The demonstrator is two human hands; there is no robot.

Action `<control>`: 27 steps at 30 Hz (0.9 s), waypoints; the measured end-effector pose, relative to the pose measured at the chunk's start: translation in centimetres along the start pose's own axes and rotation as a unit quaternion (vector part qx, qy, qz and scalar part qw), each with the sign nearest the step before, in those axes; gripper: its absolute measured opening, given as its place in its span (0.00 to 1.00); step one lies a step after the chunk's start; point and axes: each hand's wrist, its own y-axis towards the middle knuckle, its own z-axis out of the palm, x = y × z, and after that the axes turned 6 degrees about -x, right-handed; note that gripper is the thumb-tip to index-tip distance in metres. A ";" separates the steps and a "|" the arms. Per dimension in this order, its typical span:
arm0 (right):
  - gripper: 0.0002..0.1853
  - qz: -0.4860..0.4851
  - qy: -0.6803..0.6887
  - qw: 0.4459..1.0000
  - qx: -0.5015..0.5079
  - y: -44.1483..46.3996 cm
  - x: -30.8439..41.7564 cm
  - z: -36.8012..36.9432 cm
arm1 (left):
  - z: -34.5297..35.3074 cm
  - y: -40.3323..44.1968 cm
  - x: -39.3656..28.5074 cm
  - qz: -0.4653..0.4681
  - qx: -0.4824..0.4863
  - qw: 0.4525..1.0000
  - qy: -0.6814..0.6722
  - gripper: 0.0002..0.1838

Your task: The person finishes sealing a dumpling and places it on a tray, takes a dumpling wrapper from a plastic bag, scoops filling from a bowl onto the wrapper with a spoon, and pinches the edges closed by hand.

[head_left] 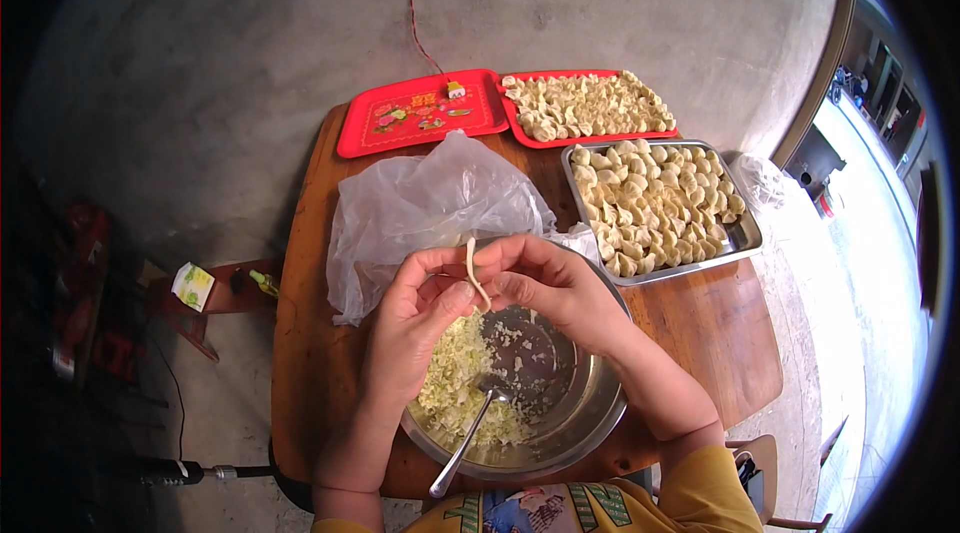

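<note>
Over the steel bowl (598, 423), my left hand (412, 318) and my right hand (555, 293) meet with fingertips closed on a dumpling (473, 273). Its pale dough edge shows between my thumbs; the rest is hidden by fingers. Chopped, pale green filling (455, 383) fills the left side of the bowl below, while the right side shows mostly bare metal with scattered bits. A metal spoon (465, 443) rests in the filling, its handle sloping over the near rim.
Behind the bowl lies a crumpled clear plastic bag (430, 198). A steel tray (745, 238) and a red tray (545, 143) hold rows of dumplings. Another red tray (350, 138) carries a plug (456, 91) on a hanging cord. All stand on the wooden table (700, 333).
</note>
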 end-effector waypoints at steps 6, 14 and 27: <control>0.13 0.040 0.063 0.997 0.020 -0.1 0.1 0.2 | -0.4 0.0 0.5 0.022 0.010 0.998 0.049 0.16; 0.14 0.017 0.027 0.999 0.040 -0.2 -0.4 0.4 | -0.4 0.1 0.9 0.025 -0.014 0.997 0.072 0.17; 0.13 0.036 0.111 0.992 -0.053 -0.1 0.1 -0.1 | 0.7 -0.6 0.9 0.043 0.032 0.998 0.020 0.17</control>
